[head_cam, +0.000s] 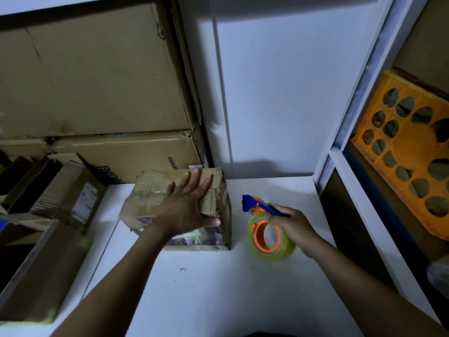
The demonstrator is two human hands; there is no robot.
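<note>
**Bare forearms over the table: flaps held down, tape not yet on**

Forearms stretched out from the near edge across the white table. The left hand lay flat on top of the small cardboard box, fingers straight and spread, pressing the creased flaps down. The box sat at the far side of the table, against the stacked cartons. The right hand was curled round the handle of the tape dispenser, which was upright just right of the box and apart from it. Old, wrinkled tape showed on the lid, but no fresh strip ran from the roll. By that look, closing was done and sealing was all left to do. An orange crate stood on the shelf at right.
</note>
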